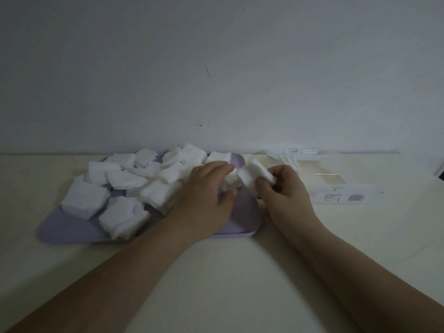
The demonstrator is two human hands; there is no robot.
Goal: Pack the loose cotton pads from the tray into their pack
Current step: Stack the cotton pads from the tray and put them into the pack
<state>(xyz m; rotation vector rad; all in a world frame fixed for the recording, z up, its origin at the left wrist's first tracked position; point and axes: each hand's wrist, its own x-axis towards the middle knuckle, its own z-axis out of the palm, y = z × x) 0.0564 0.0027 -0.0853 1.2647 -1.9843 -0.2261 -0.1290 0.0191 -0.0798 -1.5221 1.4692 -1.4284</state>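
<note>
My left hand [206, 195] is over the right end of the lilac tray [242, 213], fingers curled down and thumb tucked under, gripping a small clump of cotton pads [229, 182] at the fingertips. My right hand [286, 191] sits just off the tray's right edge, above the bench [240, 272], and pinches a second little stack of pads [254, 175] between thumb and fingers. That stack tilts up toward the wall [216, 68]. The two handfuls touch between my hands.

The loose pads [125, 188] lie heaped across the left and middle of the tray, to the left of my left hand. They are square, white, in small stacks at all angles. Some overhang the tray's far and left rim.

The pack [336, 195] lies flat on the bench to the right of my right hand, near it but apart. It is clear, with a white printed strip along its near side. A few pads [289, 162] show at its far left end, just beyond my right knuckles.
</note>
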